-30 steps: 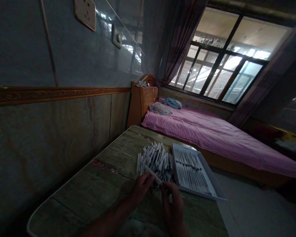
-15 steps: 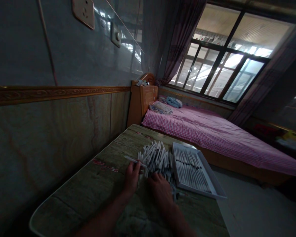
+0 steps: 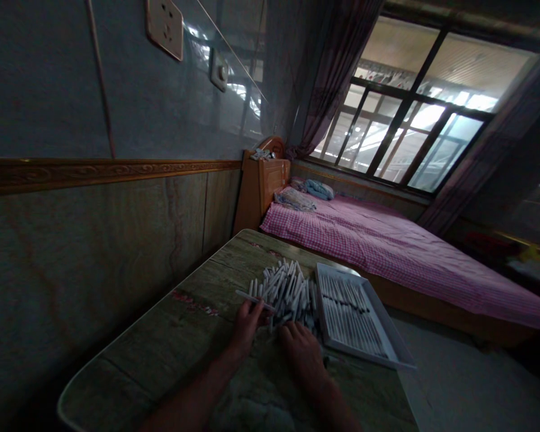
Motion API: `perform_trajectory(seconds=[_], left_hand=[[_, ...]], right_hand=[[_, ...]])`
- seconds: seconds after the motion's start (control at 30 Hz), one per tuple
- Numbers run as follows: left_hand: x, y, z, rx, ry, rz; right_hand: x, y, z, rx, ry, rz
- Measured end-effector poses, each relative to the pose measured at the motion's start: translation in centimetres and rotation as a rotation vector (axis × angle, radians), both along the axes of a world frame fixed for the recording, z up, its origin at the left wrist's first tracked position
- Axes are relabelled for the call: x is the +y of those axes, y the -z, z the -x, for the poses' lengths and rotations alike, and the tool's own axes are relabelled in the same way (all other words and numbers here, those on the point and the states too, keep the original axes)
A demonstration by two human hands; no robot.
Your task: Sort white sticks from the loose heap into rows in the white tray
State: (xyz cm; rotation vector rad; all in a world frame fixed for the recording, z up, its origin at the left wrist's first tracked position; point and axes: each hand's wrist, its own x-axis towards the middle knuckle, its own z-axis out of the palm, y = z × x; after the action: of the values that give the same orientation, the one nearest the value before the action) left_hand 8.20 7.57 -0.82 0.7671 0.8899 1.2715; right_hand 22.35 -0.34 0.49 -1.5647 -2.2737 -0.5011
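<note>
My left hand is closed on a slim white pen, pinched between thumb and fingers and pointing out to the left. My right hand rests at the near edge of a heap of white pens, its fingers curled down and closed. What its fingertips hold, if anything, is hidden. Many pens in the heap have dark grey ends and lie roughly side by side. Right of the heap is a shallow white tray, in which two rows of similar pens are laid out evenly.
All this lies on a wood-patterned table with a pale rim and red flower prints. A tiled wall runs along the left. Beyond the table stands a bed with a pink checked cover, below a window.
The view has shifted slightly. My left hand keeps the pen and has come a little closer to the heap. My right hand stays at the heap's near edge, fingers still curled.
</note>
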Motion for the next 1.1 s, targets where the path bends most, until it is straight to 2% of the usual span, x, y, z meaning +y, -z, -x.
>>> perform_trajectory(seconds=[0.1, 0.17, 0.3, 0.4, 0.67, 0.9, 1.0, 1.1], left_hand=[[-0.2, -0.1, 0.0, -0.098, 0.058, 0.069], [-0.4, -0.3, 0.0, -0.154, 0.094, 0.116], [-0.9, -0.9, 0.0, -0.221, 0.144, 0.197], [-1.1, -1.2, -0.1, -0.252, 0.183, 0.215], [-1.5, -1.3, -0.4, -0.279, 0.244, 0.225], [-2.0, -0.9, -0.5, -0.318, 0.393, 0.200], [-1.7, -1.3, -0.3, -0.404, 0.330, 0.215], [-1.3, -2.0, 0.1, -0.487, 0.224, 0.243]], right_hand=[[-0.9, 0.5, -0.5, 0.380, -0.024, -0.203], [-1.5, 0.8, -0.5, 0.697, 0.031, -0.303], [-2.5, 0.8, 0.0, 1.216, 0.189, -0.271], [-2.8, 0.6, 0.6, 1.365, 0.211, -0.225], [-2.9, 0.2, 1.1, 1.336, 0.194, -0.203], [-2.6, 0.8, 0.9, 1.225, 0.159, -0.144], [-2.4, 1.3, 0.6, 1.075, 0.150, -0.077], [-2.3, 1.4, 0.7, 0.773, 0.207, -0.010]])
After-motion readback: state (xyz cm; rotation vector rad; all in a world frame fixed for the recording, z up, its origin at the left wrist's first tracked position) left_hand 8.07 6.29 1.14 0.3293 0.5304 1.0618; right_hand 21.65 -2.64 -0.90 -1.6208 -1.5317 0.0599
